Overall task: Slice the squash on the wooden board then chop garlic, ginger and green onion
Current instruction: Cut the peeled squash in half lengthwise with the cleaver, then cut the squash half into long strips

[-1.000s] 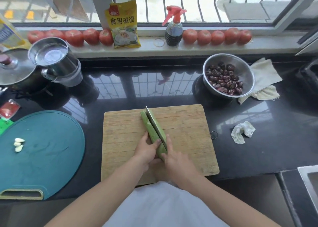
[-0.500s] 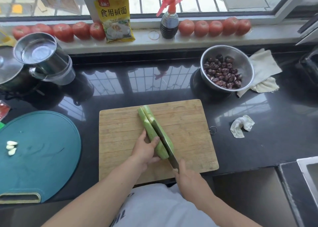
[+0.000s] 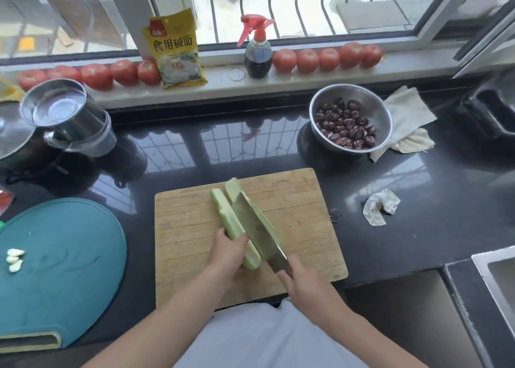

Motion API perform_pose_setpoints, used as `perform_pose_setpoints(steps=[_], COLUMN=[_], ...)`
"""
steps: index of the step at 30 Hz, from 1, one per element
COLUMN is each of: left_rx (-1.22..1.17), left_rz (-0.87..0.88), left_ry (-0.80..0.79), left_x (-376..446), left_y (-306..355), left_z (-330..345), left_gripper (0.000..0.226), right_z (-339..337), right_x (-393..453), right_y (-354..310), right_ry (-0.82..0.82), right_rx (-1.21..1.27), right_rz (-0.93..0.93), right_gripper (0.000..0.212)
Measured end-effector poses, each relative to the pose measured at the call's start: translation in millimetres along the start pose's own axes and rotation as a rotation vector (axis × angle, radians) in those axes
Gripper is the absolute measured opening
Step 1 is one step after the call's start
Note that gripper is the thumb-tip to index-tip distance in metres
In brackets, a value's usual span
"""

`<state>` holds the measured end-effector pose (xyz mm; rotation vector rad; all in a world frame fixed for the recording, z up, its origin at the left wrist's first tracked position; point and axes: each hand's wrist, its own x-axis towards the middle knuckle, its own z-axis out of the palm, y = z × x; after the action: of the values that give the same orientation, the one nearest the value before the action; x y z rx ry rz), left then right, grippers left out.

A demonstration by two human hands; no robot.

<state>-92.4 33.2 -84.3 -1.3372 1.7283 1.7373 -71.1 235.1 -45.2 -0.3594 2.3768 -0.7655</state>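
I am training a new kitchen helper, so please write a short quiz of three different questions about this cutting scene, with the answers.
1. True or false: the pale green peeled squash already lies in two long halves on the rectangular wooden board.
2. Which hand grips the steel knife? A) the left hand B) the right hand C) neither
3. Fill in: the peeled white garlic cloves lie on the round ____ cutting mat.

Key: 1 true; 2 B, while the left hand holds the near end of the left half; 3 teal.
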Motion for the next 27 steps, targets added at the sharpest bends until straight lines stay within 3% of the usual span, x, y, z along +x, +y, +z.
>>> perform_pose_setpoints(steps=[4, 8, 14, 18, 24, 27], left_rx=[0.194, 0.305, 0.299, 0.311, 0.725, 1.110], left_rz=[0.007, -0.007, -0.044, -0.001, 0.318, 0.427], left_ry=[0.175, 0.267, 0.265, 0.246, 0.552, 0.603], left_x=[3.2, 9.1, 11.3, 5.9, -7.4, -7.3], left_y=[5.8, 12.5, 9.5, 3.0, -11.3, -20.6], left_z=[16.3, 22.8, 11.8, -36.0, -126.1, -125.8], left_gripper=[0.052, 0.053, 0.033, 0.035, 0.021, 0.054], right_z=[-21.6, -37.6, -52.8, -57.6, -51.0, -48.3], right_x=[-10.5, 6.0, 21.9, 22.7, 25.2, 24.8], right_y=[0.8, -1.8, -5.0, -1.1, 2.1, -0.1], right_ry=[0.098, 0.229, 0.293, 0.292, 0.285, 0.283], right_rx=[0.097, 0.165, 0.245, 0.255, 0.245, 0.228], right_rz=[-0.075, 0.019, 0.088, 0.073, 0.118, 0.134], right_gripper=[0.014, 0.023, 0.025, 0.022, 0.028, 0.029])
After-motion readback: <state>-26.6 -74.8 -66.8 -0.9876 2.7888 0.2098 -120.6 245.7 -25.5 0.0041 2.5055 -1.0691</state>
